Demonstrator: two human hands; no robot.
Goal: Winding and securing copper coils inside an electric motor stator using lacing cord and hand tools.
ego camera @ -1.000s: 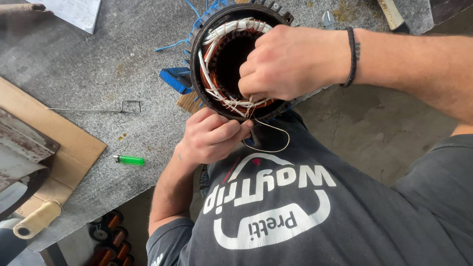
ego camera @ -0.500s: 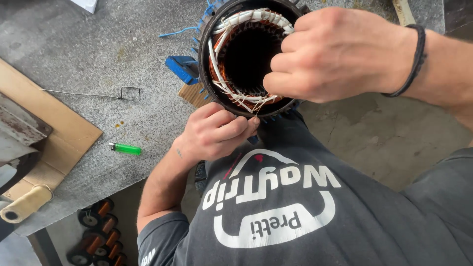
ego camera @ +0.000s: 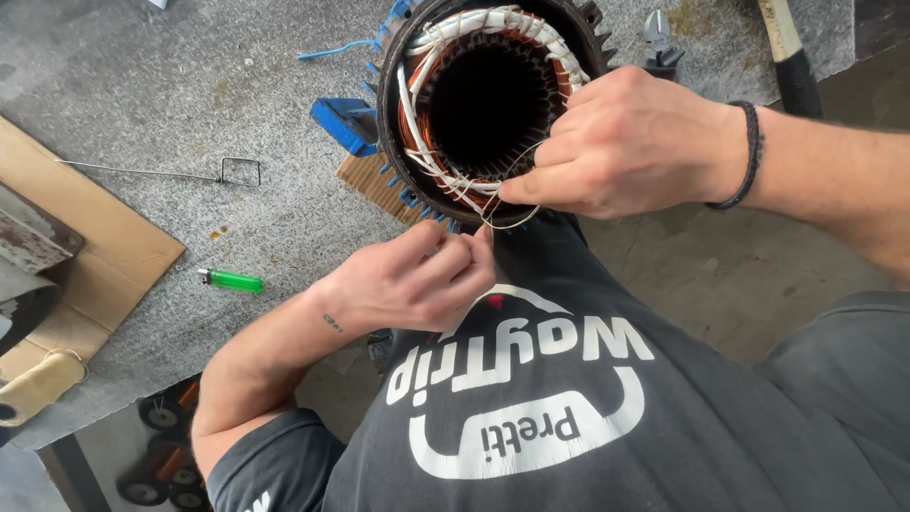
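A motor stator (ego camera: 409,142), a dark iron ring with copper windings and white lacing, lies on its side at the bench's near edge, its bore facing me. My right hand (ego camera: 630,147) rests at the stator's lower right rim and pinches a thin pale lacing cord (ego camera: 513,222) between thumb and forefinger. The cord forms a small loop just below the rim. Below the stator, my left hand (ego camera: 412,284) is closed, its fingertips pinching the cord's other end near that loop. A dark band circles my right wrist.
On the grey bench lie a green lighter (ego camera: 230,280), a wire hook tool (ego camera: 190,174), a blue block (ego camera: 346,123), a cardboard sheet (ego camera: 95,246), cutters (ego camera: 659,43), a tool handle (ego camera: 787,47) and a cream roll (ego camera: 38,387). Copper spools (ego camera: 156,455) sit under the bench.
My right hand has slid from over the bore to the stator's lower right rim. The hanging cord loop has become smaller. My left hand stays pinched just below the stator.
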